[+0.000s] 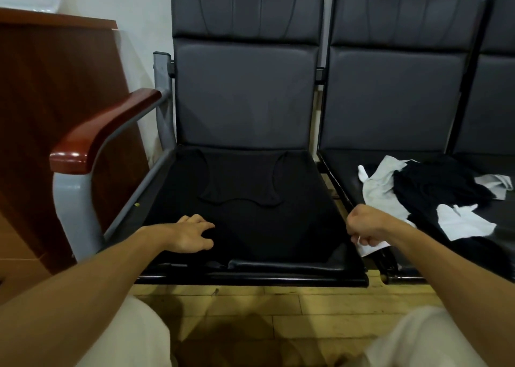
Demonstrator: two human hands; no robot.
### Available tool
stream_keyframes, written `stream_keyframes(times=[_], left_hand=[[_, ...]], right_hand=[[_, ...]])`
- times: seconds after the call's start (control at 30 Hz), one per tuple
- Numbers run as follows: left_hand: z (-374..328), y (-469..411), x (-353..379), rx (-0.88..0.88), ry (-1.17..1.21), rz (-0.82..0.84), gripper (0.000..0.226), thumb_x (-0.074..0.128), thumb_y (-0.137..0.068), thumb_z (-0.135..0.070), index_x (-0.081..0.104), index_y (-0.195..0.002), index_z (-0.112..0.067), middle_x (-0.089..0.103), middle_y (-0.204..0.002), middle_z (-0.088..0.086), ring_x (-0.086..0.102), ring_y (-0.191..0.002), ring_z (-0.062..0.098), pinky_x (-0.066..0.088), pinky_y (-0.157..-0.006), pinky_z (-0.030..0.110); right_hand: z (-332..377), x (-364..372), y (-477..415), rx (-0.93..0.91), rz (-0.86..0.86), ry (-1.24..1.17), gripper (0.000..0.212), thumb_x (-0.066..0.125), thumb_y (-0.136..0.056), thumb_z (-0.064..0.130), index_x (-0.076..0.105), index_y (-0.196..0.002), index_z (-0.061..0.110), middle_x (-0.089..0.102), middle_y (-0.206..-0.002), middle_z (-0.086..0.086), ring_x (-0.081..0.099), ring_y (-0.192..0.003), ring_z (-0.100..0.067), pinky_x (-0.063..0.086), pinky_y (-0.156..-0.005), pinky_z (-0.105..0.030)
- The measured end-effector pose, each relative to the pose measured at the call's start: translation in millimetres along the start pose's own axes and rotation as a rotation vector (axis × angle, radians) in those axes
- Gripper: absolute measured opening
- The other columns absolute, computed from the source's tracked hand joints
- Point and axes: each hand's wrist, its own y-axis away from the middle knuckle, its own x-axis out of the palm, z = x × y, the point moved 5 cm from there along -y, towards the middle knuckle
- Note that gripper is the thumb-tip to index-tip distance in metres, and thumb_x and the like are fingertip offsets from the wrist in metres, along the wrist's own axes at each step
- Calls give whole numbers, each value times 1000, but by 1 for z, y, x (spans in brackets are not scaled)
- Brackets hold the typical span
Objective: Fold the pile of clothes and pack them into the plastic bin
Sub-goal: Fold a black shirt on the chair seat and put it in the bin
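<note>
A black tank top [245, 216] lies spread flat on the seat of the left chair, straps toward the backrest. My left hand [189, 234] rests on its lower left part with fingers spread. My right hand [365, 227] is curled into a fist at the garment's right edge, where it seems to grip the fabric. A pile of black and white clothes [434, 196] lies crumpled on the neighbouring seat to the right. No plastic bin is in view.
The left chair has a wooden armrest [106, 127] on a grey metal frame. A brown wooden cabinet [55, 93] stands to the left. Dark padded backrests [245, 93] rise behind the seats. Wooden floor [250, 302] and my pale trouser legs fill the foreground.
</note>
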Motion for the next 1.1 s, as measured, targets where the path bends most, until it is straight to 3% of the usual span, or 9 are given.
stream_keyframes(times=[0.1,0.23,0.33,0.47,0.6,0.7,0.8,0.9,1.1], left_hand=[[-3,3,-2,10,-6,-37,64,45,-98,-40,17,-153,-25,13,-153,-4,12,-143,22,21,-116,40],[-6,12,-8,59,-121,-215,43,56,-92,-42,39,-129,-28,30,-128,-5,29,-126,19,25,-103,33],[0,19,-9,75,-52,-233,39,62,-85,-54,44,-109,-29,37,-114,-6,36,-114,15,29,-95,32],[12,27,-4,107,-34,-123,39,69,-81,-50,45,-106,-30,38,-111,-6,39,-110,12,38,-95,31],[17,30,-5,186,-81,-182,18,64,-90,-35,47,-92,-34,41,-104,-7,40,-103,11,40,-89,27],[18,34,-8,215,-49,-229,18,60,-93,-31,44,-86,-36,45,-99,-9,44,-99,10,42,-87,27],[17,36,-15,214,87,-313,10,55,-96,-25,46,-91,-25,53,-91,-2,50,-83,14,44,-76,29],[14,36,-20,200,173,-374,7,50,-99,-21,45,-94,-21,52,-79,1,47,-70,13,40,-67,28],[18,38,-20,148,172,-347,11,58,-94,-31,48,-95,-25,58,-94,1,59,-82,17,49,-67,29]], right_hand=[[3,-1,5,-41,-62,146,8,56,-84,5,51,-78,7,55,-65,-8,48,-53,-18,35,-43,-21],[23,-1,8,-341,-214,271,23,58,-87,7,58,-106,18,53,-88,3,52,-83,-15,41,-71,-22],[44,17,18,-578,-108,285,16,53,-97,21,65,-108,21,53,-96,8,52,-91,-9,38,-82,-20],[43,34,18,-471,103,354,29,48,-97,48,64,-98,23,62,-94,5,58,-91,-11,47,-87,-28],[40,31,23,-404,154,502,41,44,-96,55,59,-75,23,58,-74,6,56,-73,-8,43,-72,-23],[40,30,32,-392,182,587,49,44,-94,58,58,-68,19,53,-64,7,51,-61,-5,38,-64,-18],[46,35,38,-475,200,556,39,61,-81,64,56,-79,24,57,-82,8,56,-76,-8,45,-69,-22],[53,56,43,-542,269,655,46,77,-70,56,45,-91,31,47,-101,9,51,-95,-14,50,-85,-31],[49,61,44,-606,231,661,38,75,-80,35,44,-101,28,44,-106,7,50,-97,-14,47,-83,-29]])
